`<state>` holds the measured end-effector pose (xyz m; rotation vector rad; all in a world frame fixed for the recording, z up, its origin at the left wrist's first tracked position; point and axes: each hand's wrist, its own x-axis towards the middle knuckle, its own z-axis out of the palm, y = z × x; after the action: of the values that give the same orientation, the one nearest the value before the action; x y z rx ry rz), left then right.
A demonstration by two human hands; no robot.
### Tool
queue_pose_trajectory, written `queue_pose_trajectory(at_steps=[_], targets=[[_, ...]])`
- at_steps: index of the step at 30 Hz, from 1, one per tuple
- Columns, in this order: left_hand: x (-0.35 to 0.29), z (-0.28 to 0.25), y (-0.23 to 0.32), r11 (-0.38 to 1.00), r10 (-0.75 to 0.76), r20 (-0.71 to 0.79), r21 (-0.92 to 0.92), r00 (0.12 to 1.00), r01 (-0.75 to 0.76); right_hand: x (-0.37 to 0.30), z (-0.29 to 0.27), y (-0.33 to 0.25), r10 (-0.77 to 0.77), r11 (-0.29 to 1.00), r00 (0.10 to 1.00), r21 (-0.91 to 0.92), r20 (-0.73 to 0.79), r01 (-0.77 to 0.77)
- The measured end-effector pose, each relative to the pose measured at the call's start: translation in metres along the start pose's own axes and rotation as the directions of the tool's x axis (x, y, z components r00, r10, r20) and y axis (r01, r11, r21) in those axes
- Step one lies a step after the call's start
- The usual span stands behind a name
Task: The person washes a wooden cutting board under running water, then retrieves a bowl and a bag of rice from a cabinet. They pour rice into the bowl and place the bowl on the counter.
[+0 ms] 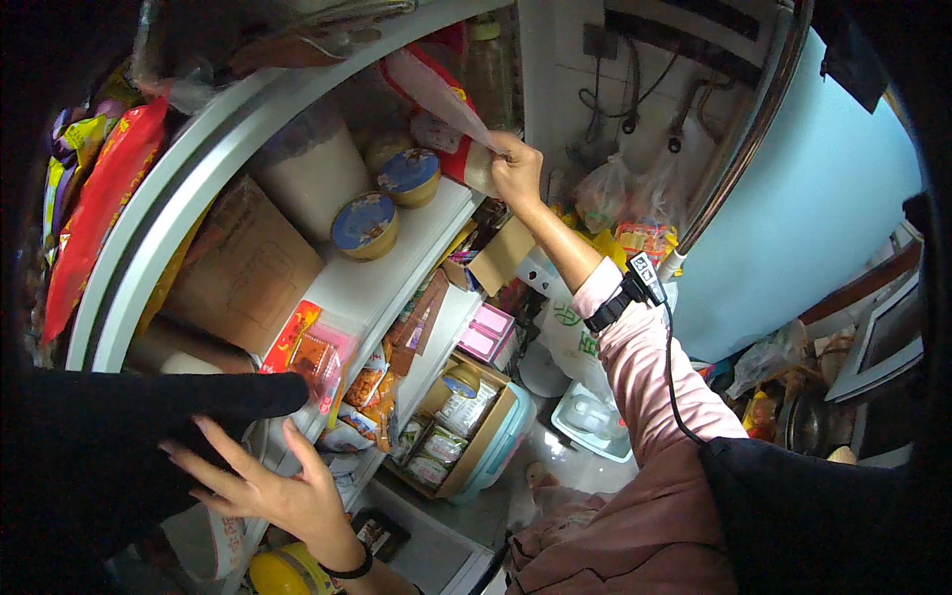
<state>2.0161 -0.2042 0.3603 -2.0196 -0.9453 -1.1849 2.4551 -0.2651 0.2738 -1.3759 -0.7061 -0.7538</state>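
My right hand (518, 171) is raised to the upper shelf, its fingers pinched on the edge of a flat red-and-white packet (434, 91). The packet tilts up toward the back; what kind it is I cannot tell. Just left of it stand two round tubs with blue lids, the nearer tub (364, 226) and the farther tub (409, 177). Lower left, my left hand (273, 488) has its fingers spread and nothing in it. It hovers by a dark shape that hides part of the shelves. A red-and-clear packet (315, 359) lies on the shelf above this hand.
The white upper shelf (392, 288) also bears a brown cardboard box (243, 268) and a large pale container (315, 164). Lower down, a carton (478, 412) holds small packets. A red bag (104, 218) hangs at far left. At right is a light-blue curved panel (793, 198).
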Motion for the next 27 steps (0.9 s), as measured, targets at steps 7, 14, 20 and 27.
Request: queue_pose_trajectory(at_steps=[7, 14, 20, 27], targets=[[-0.003, -0.008, -0.006, 0.999, 0.023, 0.006, -0.046, 1.000, -0.023, 0.008, -0.028, -0.001, 0.352, 0.885, 0.926, 0.369, -0.135, -0.283], [-0.004, -0.011, -0.006, 0.998, 0.044, 0.016, -0.045, 0.999, -0.043, 0.007, -0.053, -0.008, 0.636, 0.588, 0.749, 0.745, -0.186, -0.314], [-0.005, -0.014, 0.000, 0.999, 0.029, 0.019, -0.045, 0.999, -0.029, -0.020, -0.068, -0.024, 0.587, 0.592, 0.777, 0.775, -0.227, -0.220], [-0.006, -0.021, 0.005, 0.997, 0.020, 0.039, -0.069, 0.999, -0.017, -0.049, -0.076, -0.034, 0.516, 0.611, 0.802, 0.785, -0.301, -0.098]])
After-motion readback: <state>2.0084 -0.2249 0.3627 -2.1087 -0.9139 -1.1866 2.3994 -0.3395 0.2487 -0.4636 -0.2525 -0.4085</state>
